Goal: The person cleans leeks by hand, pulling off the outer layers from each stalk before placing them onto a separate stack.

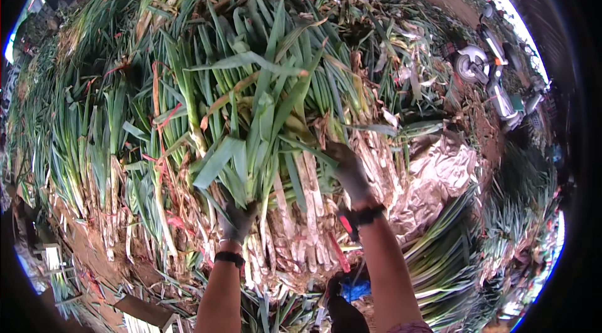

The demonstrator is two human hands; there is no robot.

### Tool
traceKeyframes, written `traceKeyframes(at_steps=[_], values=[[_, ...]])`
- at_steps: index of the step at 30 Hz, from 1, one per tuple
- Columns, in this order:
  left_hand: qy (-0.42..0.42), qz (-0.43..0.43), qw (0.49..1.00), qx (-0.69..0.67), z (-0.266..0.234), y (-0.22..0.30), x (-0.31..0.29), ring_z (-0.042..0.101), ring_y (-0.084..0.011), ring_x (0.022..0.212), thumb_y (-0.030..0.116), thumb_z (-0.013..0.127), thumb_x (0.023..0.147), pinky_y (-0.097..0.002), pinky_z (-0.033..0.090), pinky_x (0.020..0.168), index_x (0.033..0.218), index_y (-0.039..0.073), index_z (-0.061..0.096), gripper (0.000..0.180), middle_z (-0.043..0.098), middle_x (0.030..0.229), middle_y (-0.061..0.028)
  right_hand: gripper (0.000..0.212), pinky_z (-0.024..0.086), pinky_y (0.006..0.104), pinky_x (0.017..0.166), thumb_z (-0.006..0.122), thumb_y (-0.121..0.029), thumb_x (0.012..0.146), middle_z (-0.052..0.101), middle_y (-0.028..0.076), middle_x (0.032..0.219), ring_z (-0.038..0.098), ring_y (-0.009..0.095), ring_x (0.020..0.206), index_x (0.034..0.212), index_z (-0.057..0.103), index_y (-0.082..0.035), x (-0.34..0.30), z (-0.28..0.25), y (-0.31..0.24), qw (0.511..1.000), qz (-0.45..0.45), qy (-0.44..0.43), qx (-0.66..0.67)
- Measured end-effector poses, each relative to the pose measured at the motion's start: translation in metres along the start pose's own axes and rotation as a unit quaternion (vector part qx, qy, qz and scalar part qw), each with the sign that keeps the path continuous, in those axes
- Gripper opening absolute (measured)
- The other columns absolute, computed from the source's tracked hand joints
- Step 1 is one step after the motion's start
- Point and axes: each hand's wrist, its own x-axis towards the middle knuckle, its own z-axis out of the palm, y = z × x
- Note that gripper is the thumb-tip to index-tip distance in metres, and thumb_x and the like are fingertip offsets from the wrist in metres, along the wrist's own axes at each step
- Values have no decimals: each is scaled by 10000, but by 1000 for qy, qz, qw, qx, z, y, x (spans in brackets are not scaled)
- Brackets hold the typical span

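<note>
Head view: my left hand point(237, 220), in a dark glove, is clamped around a bunch of leeks point(251, 145) at about six o'clock from the middle of the picture, fingers closed where the green leaves narrow toward the pale stalks. The bunch stands up and away from me, its leaves fanning toward twelve o'clock. My right hand point(346, 169), gloved too, sits at four o'clock from that bunch, up among the white stalks point(307, 207); its fingers curl on a dry outer leaf, though I cannot tell how firmly they have closed.

To do this well, I judge I should keep the left grip low and tight so the stalks don't slip apart, and draw the right hand down along one stalk, taking only the brown, papery skin. Pulling sideways could snap a leaf.

Around me, the big leek pile point(94, 132) spreads toward nine o'clock, some bundles tied with red string point(164, 116). A crumpled brown sheet point(439, 176) lies at three o'clock, a parked scooter point(489, 73) at two o'clock, and something blue point(354, 289) sits at six, near my right forearm.
</note>
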Motion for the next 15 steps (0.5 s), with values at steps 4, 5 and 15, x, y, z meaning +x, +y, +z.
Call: traceKeyframes(at_steps=[4,5,15], values=[[7,-6,999,44,0,-2,2,414,-418,1288,355,746,688,-420,372,1047,1450,-78,168,1049,378,1395,-335,323,511,348,587,644,-135,840,685,127,938,658,206,736,1154,609,-69,-2,30,-43,992,114,-44,24],[-3,2,999,51,2,0,1,406,-423,1294,355,742,690,-412,369,1050,1455,-80,133,1070,356,1401,-353,347,537,366,618,664,-123,810,691,135,955,679,226,763,1151,610,-84,-11,28,-53,984,146,-42,-90],[30,89,995,-15,-18,30,-3,590,-408,1059,346,728,738,-438,498,849,1459,-57,111,1030,514,1262,-317,944,402,487,994,818,-184,625,398,288,1344,431,434,1185,1393,304,10,-100,100,-48,982,-6,89,-164]])
